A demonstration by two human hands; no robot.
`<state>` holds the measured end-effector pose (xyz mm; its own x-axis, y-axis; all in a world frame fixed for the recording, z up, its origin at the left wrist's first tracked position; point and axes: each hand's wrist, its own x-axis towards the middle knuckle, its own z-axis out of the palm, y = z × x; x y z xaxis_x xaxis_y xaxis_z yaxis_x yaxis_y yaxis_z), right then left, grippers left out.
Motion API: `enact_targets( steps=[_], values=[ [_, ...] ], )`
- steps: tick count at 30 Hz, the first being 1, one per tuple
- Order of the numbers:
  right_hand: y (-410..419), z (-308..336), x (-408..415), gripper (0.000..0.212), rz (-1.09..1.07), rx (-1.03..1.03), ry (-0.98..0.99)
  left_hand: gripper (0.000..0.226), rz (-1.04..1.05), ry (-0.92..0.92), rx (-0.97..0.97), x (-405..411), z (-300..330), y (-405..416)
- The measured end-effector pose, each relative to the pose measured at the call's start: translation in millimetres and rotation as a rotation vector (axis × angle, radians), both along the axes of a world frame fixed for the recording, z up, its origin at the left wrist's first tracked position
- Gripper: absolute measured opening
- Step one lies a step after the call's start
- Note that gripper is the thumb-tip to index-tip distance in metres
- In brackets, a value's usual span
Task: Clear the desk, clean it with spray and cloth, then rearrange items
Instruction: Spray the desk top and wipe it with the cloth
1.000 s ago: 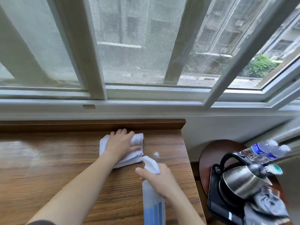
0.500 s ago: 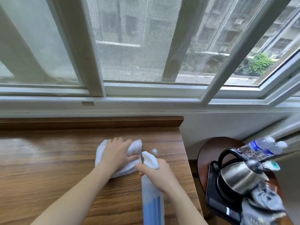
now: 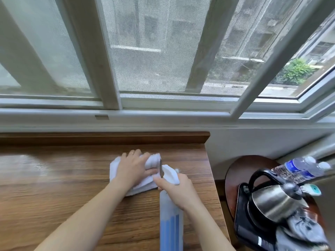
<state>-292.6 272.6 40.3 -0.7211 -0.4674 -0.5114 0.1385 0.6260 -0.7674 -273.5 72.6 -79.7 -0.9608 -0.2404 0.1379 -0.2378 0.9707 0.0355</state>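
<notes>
A folded white cloth [image 3: 153, 161] lies on the wooden desk [image 3: 54, 187] near its right end. My left hand [image 3: 133, 168] presses down on the cloth, fingers spread over it and the thumb hooked along its near edge. My right hand [image 3: 178, 190] grips the neck of a spray bottle [image 3: 171, 220] with a white trigger head and blue liquid in its lower part. The nozzle points at the cloth, just right of my left thumb. The bottle's base runs out of view at the bottom.
A raised wooden ledge [image 3: 108, 137] backs the desk under the window sill. To the right, a round dark side table [image 3: 241, 171] holds a steel kettle [image 3: 272, 201] on a black tray, two water bottles [image 3: 299, 169] and a grey bag [image 3: 304, 230].
My left hand slid the cloth a little toward me and back out. My right hand brought the spray nozzle closer to the cloth. The camera shifted slightly.
</notes>
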Motion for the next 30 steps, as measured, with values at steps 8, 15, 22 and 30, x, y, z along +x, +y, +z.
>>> enact_targets(
  steps=[8, 15, 22, 30],
  values=[
    [2, -2, -5, 0.046, -0.012, 0.006, 0.003, 0.061, 0.057, -0.095, 0.032, -33, 13, -13],
    [1, 1, -12, 0.046, -0.019, -0.020, -0.008, 0.062, 0.041, -0.087, 0.059, -6, 17, 1],
    [-5, 1, -21, 0.051, -0.041, 0.001, -0.003, 0.055, -0.031, 0.009, 0.025, 37, 0, 24],
    [-4, 3, -19, 0.054, 0.019, 0.020, -0.045, 0.061, -0.072, 0.057, -0.003, 5, -3, 3]
  ],
)
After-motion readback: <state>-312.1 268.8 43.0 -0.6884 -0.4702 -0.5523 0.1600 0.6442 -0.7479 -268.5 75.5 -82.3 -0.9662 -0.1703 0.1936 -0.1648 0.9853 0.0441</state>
